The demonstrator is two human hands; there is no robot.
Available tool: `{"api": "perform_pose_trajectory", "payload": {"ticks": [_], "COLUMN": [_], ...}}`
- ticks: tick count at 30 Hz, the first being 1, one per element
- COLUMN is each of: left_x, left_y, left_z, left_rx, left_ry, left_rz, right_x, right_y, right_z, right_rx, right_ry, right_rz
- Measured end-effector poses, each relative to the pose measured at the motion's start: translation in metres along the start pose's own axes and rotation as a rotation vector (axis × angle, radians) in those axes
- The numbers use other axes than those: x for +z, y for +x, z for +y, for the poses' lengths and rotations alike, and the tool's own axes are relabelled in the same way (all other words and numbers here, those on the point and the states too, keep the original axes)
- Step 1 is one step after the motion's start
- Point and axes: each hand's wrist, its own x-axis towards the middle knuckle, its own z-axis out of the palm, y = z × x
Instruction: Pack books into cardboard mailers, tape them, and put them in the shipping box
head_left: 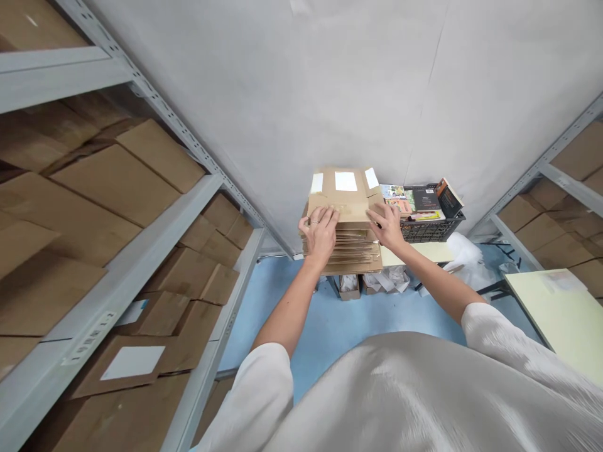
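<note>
Left hand (321, 233), right hand (387, 225): half open, touching cardboard (351, 197) | grip: can't tell | black crate (426, 233): 3 o'clock from cardboard

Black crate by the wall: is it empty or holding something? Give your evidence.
Not empty: the black crate holds books, their covers showing, one leaning above its right-hand side.

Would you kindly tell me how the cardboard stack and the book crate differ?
The cardboard stack is brown, while the book crate is black. The stack is layered cardboard pieces; the crate is an open container holding books. The left hand and right hand touch the stack, while neither holds the crate. Both stand beside the pale wall.
</note>
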Motion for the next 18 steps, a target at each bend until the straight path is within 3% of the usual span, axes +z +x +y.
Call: {"api": "perform_pose_trajectory", "payload": {"ticks": [5,9,14,18], "left_x": [0.011,0.035,0.079,0.121], "left_y": [0.021,0.038,0.047,0.045], "left_z": [0.035,0.079,0.155,0.235], "left_rx": [0.05,0.134,0.276,0.399], "left_ry": [-0.009,-0.031,-0.124,-0.199], "left_rz": [-0.076,-0.165,-0.207,-0.283], "right_x": [-0.038,-0.082,-0.14,-0.192], "right_y": [-0.016,-0.038,-0.089,-0.145], "right_z": [0.015,0.041,0.087,0.127], "right_rx": [0.147,0.268,0.346,0.406], "right_ry": [-0.143,-0.172,-0.21,-0.284], "right_rz": [0.047,0.049,0.035,0.038]}}
